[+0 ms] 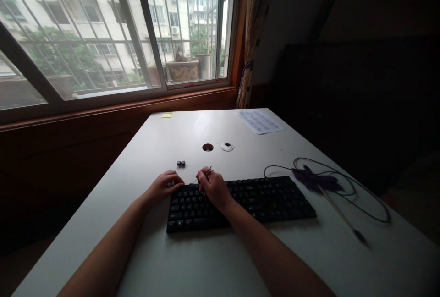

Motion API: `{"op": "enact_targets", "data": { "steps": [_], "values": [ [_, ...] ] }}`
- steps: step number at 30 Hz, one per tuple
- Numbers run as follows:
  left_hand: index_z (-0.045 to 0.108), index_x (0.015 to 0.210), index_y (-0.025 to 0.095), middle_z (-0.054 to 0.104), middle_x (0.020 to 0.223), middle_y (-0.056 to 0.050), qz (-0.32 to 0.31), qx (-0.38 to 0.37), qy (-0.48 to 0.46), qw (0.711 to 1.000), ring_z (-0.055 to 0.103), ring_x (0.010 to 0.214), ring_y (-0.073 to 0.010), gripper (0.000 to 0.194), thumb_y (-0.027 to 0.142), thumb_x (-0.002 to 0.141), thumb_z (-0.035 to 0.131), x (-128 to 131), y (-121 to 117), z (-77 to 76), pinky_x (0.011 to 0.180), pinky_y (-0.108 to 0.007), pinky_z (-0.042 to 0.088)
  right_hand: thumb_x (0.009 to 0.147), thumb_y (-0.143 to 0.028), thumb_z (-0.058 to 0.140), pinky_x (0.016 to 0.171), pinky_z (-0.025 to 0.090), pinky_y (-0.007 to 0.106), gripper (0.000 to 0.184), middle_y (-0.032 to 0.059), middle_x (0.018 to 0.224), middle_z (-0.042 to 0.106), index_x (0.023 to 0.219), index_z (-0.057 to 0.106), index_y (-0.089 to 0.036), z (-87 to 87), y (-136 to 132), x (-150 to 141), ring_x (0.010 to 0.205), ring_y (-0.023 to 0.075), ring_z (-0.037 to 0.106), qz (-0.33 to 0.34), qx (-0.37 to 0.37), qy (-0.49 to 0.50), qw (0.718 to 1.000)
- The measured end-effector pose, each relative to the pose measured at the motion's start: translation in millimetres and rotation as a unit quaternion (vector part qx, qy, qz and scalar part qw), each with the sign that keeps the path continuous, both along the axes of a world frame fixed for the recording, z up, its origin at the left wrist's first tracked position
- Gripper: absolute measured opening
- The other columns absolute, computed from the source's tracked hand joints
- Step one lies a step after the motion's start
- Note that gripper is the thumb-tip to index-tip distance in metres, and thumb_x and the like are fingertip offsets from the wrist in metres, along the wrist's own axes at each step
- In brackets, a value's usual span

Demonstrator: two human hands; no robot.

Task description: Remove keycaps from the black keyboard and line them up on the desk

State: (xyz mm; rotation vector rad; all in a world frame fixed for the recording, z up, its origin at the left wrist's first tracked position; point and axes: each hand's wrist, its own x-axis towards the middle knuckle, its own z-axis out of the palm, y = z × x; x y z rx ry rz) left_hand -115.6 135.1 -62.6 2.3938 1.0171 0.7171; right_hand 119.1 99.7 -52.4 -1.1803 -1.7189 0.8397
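Observation:
A black keyboard [268,200] lies on the white desk, turned slightly. At its far left corner is my left hand [167,182], fingers bent together with the tips on the keyboard's edge. My right hand [213,188] is over the left half of the keys, closed around a thin wire-like tool [211,169]. A fine end of this tool points left, toward the top row near my left fingertips. My right hand covers part of the keys. Just beyond my hands sit two small black keycaps [181,164].
A black cable [373,200] loops at the right beside a dark purple cloth [314,179] and a thin stick-like brush [338,212]. Farther back are a cable hole [207,147], its white ring cover [227,146], printed papers [260,121] and a yellow note [167,115].

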Motion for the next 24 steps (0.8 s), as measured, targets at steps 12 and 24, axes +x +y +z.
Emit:
{"op": "enact_targets", "data": {
  "steps": [12, 24],
  "values": [
    [0.067, 0.109, 0.02, 0.065, 0.092, -0.006, 0.031, -0.01, -0.086, 0.996, 0.061, 0.086, -0.0187, 0.028, 0.035, 0.085, 0.067, 23.0, -18.5, 9.7, 0.078, -0.032, 0.05, 0.099, -0.042, 0.04, 0.05, 0.043, 0.021, 0.028, -0.0049, 0.057, 0.059, 0.093, 0.059, -0.021, 2.1, -3.9, 0.4, 0.045, 0.0108, 0.055, 0.023, 0.016, 0.069, 0.997],
    [0.064, 0.1, 0.016, 0.065, 0.094, -0.005, 0.061, -0.227, -0.225, 0.946, 0.063, 0.086, -0.0184, 0.027, 0.034, 0.081, 0.071, 29.1, -16.8, 1.5, 0.078, -0.031, 0.05, 0.098, -0.041, 0.042, 0.054, 0.045, 0.022, 0.027, -0.0041, 0.06, 0.061, 0.094, 0.061, -0.022, 2.0, -3.5, 0.6, 0.048, 0.0116, 0.057, 0.036, 0.021, 0.057, 0.997]
  ]
}}
